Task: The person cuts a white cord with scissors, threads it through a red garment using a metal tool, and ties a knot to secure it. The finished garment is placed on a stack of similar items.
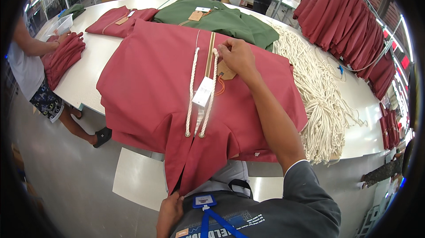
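A dark red hooded jacket [146, 74] lies spread on the white table, its hood [199, 162] hanging over the near edge toward me. Two white twisted drawcords [191, 96] come out of eyelets at the hood and run up along the front zip [210, 56]. My right hand [239, 58] has its fingers closed at the knotted far end of the right-hand cord. Beneath that hand is a brown card tag [226, 71]; a white label [203, 92] lies between the cords. Low at the front, my left hand [170, 211] grips the hood's lower edge.
A heap of cream cords [316, 109] covers the table at right. Beyond my jacket lie a green garment [212, 16] and a folded red one [116, 22]. At left a co-worker [35, 56] handles red garments [64, 61]. Red garments hang on a rack [341, 16].
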### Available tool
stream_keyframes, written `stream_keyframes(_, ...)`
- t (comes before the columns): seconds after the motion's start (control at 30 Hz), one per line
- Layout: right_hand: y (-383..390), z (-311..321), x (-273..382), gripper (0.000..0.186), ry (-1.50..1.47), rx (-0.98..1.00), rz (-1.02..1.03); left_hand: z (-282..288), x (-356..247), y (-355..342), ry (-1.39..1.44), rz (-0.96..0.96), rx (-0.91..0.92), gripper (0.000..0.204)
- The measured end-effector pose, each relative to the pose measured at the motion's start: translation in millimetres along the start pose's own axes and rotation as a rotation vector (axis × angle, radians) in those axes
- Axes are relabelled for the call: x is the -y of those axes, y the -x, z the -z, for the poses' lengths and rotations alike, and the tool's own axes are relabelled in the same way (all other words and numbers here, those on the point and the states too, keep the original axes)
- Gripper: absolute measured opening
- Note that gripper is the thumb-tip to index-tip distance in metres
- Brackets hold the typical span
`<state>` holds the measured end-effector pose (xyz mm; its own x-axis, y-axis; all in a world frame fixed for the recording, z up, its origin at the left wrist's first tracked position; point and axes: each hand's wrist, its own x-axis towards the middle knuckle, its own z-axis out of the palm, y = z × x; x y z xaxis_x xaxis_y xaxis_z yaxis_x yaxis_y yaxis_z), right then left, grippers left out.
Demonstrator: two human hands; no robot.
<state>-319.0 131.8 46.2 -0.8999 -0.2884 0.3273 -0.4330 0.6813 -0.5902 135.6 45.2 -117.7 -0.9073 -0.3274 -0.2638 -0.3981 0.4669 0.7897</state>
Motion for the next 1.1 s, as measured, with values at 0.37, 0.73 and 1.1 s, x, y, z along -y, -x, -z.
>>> stream_keyframes(0.37, -6.2, 1.1, -3.0, 0.020, 0.004, 0.033, 0.067, -7.1, 14.8, -5.3, 0.048, -0.022, -0.004, 0.017)
stream_keyframes(0.73, -12.4, -14.1, 22.4, 0.016, -0.032, 0.021, 0.341, -29.2, 55.4, -7.2, 0.077, -0.156, -0.032, 0.023)
stream_keyframes(1.1, -26.7, -31.2, 16.2, 0.006, 0.065, -0.079, 0.654, 34.1, -10.6, -16.8, -0.065, -0.442, -0.209, 0.032)
